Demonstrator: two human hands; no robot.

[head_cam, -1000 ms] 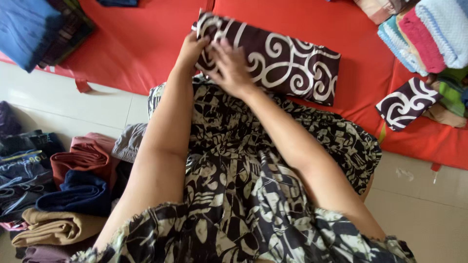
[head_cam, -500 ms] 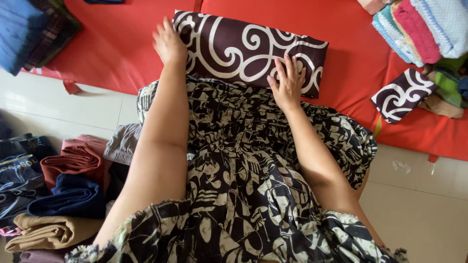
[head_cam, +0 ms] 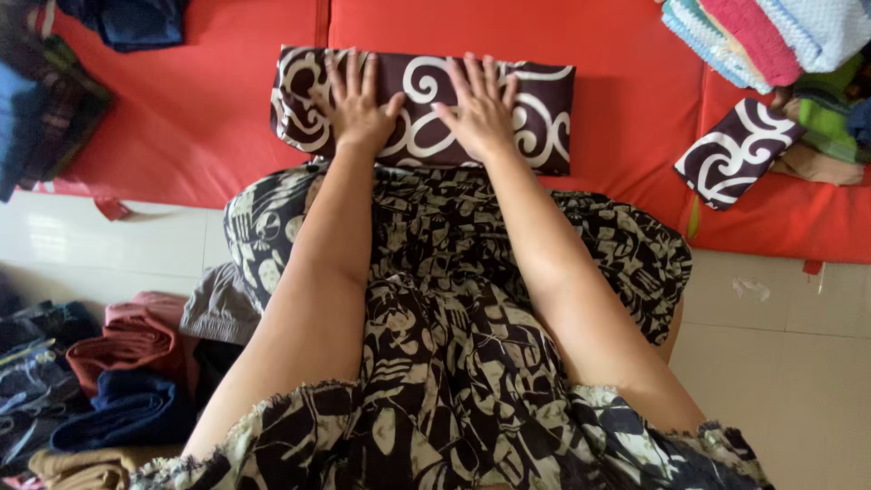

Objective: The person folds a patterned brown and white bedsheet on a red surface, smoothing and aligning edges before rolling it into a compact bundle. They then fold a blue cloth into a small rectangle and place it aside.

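Both hands moved inward since half a second ago: left hand [head_cam: 356, 104] and right hand [head_cam: 478, 109] flat, fingers spread, on folded cloth [head_cam: 544, 109], long axis crosswise on red mat [head_cam: 200, 118].

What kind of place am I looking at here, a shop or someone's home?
Most likely a home floor during laundry folding: a red mat on pale floor tiles, a stack of folded towels, and heaped clothes beside the person.

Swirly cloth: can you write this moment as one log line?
left hand flat on folded swirly cloth | right hand flat beside it | cloth lies on red mat | nothing gripped
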